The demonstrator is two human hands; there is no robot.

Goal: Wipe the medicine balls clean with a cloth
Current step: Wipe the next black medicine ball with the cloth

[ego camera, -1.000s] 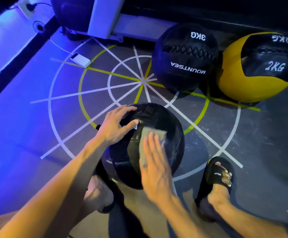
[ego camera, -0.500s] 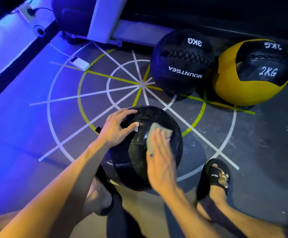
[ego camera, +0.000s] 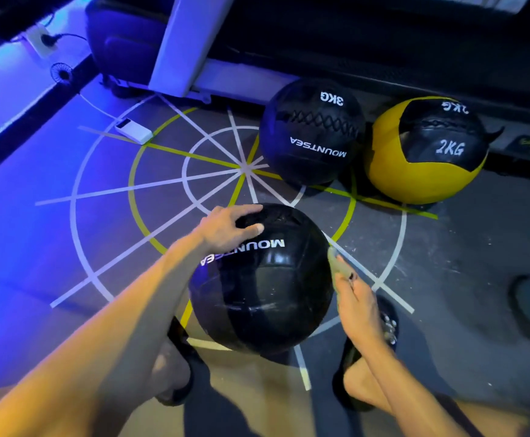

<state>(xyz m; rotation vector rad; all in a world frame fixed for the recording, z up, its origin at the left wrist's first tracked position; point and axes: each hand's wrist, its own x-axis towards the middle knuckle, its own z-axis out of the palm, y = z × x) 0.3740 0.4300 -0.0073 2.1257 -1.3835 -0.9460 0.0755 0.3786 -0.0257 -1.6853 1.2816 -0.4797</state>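
Wiping is under way on one large glossy black leather medicine ball (ego camera: 262, 279), which is sitting on the floor between the person's feet. Left hand (ego camera: 225, 230) is resting spread on top; right hand (ego camera: 356, 299) is pressing a pale cloth (ego camera: 336, 263) against its right side. Three balls in all: a black 3KG ball (ego camera: 312, 134) and a yellow-and-black 2KG ball (ego camera: 424, 152) are waiting, seemingly unwiped.

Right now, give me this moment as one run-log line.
step: wiping | left hand: rests on near black ball | right hand: presses cloth to its right side | 3KG ball, yellow ball: untouched
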